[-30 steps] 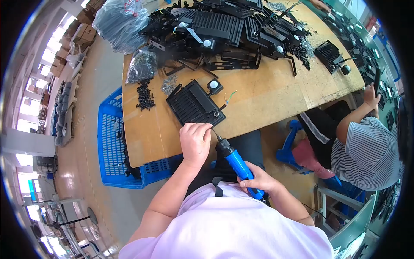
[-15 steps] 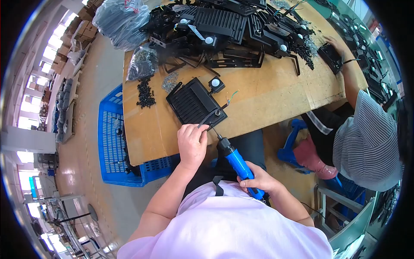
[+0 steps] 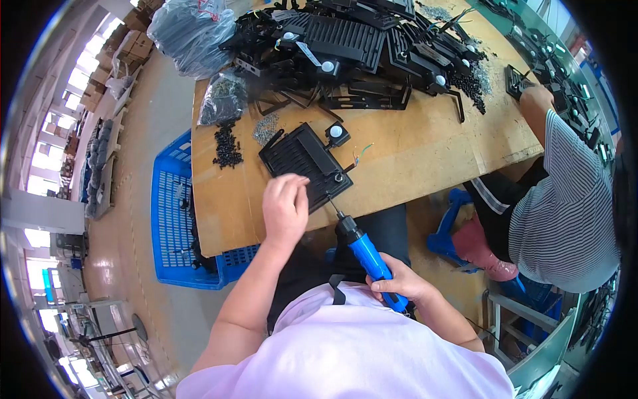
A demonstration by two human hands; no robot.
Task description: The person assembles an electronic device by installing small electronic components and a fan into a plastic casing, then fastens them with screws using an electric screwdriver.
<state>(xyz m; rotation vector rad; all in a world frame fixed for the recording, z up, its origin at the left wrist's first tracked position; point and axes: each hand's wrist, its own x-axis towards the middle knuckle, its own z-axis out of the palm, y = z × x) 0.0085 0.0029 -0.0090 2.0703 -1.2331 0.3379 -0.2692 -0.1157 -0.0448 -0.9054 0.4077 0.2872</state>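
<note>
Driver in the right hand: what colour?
Driver: blue body, black front end; head view.

Bright windows point(image 3: 85, 60) line the tan floor's point(image 3: 119, 233) left side.

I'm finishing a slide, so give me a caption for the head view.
Right hand holds a blue screwdriver, tip at a black lamp on the table; left hand close by.

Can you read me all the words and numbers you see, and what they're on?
None can be read.
Small white strip label on the pile: too small to read.
Big grey see-through plastic bag: red marks, too blurred to tell if they're letters.
Blue-and-black power screwdriver: nothing readable.
Black ribbed rectangular panel: nothing readable.
</note>
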